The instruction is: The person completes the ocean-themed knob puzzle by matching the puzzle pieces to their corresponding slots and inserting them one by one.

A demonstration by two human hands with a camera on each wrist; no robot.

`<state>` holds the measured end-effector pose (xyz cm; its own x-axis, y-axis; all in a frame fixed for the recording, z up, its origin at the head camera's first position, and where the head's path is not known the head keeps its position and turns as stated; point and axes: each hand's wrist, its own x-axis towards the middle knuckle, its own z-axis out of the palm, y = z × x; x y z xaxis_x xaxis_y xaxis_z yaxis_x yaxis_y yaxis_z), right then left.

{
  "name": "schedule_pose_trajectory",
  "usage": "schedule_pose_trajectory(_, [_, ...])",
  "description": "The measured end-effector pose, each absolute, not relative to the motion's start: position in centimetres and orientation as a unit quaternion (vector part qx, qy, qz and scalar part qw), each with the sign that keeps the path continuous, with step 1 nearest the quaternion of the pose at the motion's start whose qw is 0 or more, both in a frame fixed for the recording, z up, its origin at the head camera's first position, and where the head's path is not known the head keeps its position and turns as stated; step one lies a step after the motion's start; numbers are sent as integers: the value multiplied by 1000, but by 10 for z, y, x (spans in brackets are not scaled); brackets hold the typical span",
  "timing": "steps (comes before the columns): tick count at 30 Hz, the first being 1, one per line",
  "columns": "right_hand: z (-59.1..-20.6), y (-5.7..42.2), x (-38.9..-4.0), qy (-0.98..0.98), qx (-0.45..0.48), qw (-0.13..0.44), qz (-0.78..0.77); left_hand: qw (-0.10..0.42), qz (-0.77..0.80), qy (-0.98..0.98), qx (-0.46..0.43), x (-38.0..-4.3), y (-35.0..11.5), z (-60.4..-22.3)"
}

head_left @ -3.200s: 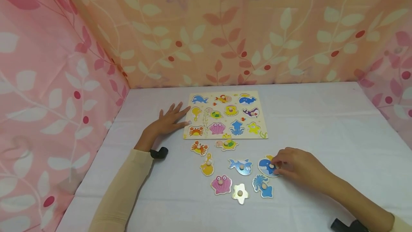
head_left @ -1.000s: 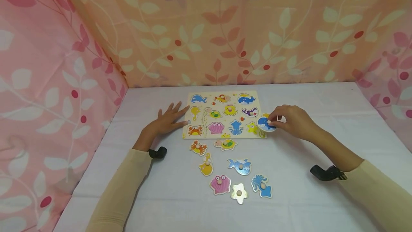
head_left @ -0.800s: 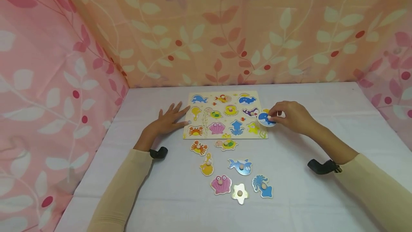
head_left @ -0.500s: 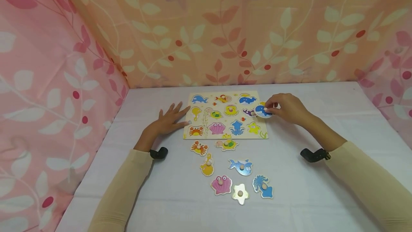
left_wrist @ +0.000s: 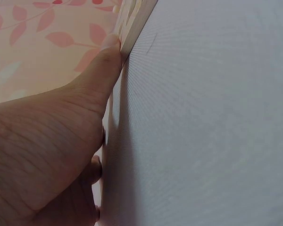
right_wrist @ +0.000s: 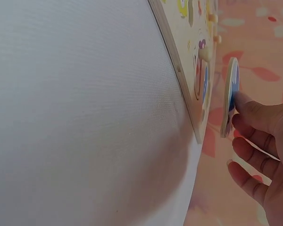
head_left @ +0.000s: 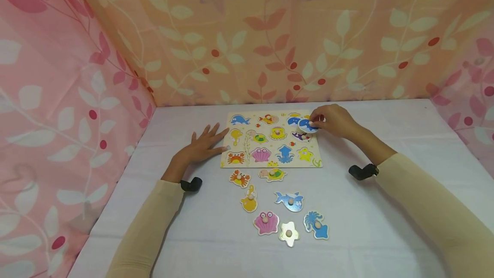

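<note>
A wooden puzzle board [head_left: 283, 163] with printed sea animals lies flat at the back of the table. My right hand [head_left: 335, 120] pinches the knob of a blue whale puzzle piece [head_left: 306, 126], which hovers over the board's far right corner. In the right wrist view the whale piece [right_wrist: 231, 89] stands apart from the board's surface [right_wrist: 179, 61]. My left hand [head_left: 204, 145] lies flat with fingers spread, its thumb on the board's left edge. The left wrist view has the left thumb [left_wrist: 108, 56] against that edge.
Loose knobbed pieces lie in front of the board: a crab [head_left: 239, 178], turtle [head_left: 272, 174], seahorse [head_left: 249, 200], blue fish-like piece [head_left: 290, 201], pink shell [head_left: 266, 224], star [head_left: 289, 234] and squid [head_left: 316, 225]. Patterned cloth [head_left: 270, 33] hangs behind and at both sides.
My right hand has carried the whale piece from the table up past the board's right side, then left over its far right corner. The left hand has stayed put.
</note>
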<state>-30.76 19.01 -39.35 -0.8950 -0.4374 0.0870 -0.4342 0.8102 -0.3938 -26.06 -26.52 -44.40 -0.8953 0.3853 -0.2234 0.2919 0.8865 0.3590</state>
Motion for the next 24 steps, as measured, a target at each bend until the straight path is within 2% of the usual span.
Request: schedule_pose_trajectory(24, [-407,167,-344,953,-222,42,-201,147,156,961,176,-263,-267,-447])
